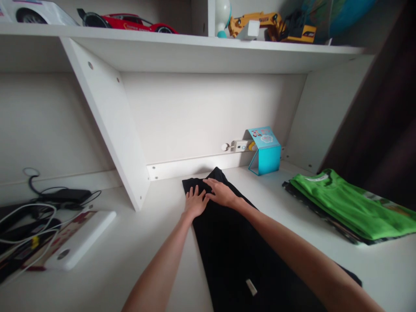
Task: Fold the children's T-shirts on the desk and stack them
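A black garment (234, 242) lies lengthwise on the white desktop, with a small white label (251, 287) near the bottom of the view. Its far end reaches almost to the back panel, where one corner sticks up in a point. My left hand (196, 202) rests flat on the far left part of the cloth, fingers spread. Beside it my right hand (221, 192) also presses on the cloth, its fingers stretched to the left and the thumb close to my left hand. My right forearm hides part of the garment.
Folded clothes with a green shirt (354, 203) on top lie at the right. A blue desk calendar (269, 158) stands by a power strip (240, 146) at the back. Cables and a black adapter (69, 196) lie left of the upright divider (107, 117). Toys line the shelf (182, 41) above.
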`<state>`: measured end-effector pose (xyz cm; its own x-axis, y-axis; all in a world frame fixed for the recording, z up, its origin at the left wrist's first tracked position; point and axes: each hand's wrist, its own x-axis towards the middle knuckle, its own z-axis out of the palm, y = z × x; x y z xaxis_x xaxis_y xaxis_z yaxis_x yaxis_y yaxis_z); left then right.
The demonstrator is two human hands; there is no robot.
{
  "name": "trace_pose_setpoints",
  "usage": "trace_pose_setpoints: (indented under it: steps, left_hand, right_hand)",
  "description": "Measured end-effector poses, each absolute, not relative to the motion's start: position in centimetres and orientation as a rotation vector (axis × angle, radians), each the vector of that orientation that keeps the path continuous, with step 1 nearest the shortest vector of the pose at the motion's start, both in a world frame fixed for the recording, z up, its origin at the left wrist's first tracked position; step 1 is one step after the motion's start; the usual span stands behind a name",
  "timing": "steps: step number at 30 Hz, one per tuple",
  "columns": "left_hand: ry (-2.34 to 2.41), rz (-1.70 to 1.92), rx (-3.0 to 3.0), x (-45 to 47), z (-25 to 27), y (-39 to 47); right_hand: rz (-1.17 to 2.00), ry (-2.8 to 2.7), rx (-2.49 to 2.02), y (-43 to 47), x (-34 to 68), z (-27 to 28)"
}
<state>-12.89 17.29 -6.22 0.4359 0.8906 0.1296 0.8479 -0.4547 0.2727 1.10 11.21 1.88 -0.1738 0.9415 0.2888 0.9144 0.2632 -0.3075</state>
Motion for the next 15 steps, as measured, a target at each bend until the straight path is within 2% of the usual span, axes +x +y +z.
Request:
trace_pose_setpoints:
  steps: [4,8,13,15]
  left_hand:
    - [1.574,0.300,2.536,-12.9,-6.0,17.1]
    - [1.562,0.311,2.528,-13.0,-6.0,17.1]
    - [1.546,0.294,2.453,-12.9,-5.9,17.6]
    - [1.517,0.292,2.384,-12.9,-5.6,17.8]
  right_hand:
    - [0.214,-2.251,-1.616,6.9,3.9,2.5]
    - [0.263,-2.176,-1.812,-0.1,12.0,2.3]
    - [0.505,-2.053,-1.997,-9.5,18.7,-1.7]
    - [0.504,-2.002,-2.019,-11.7,19.2,-3.1]
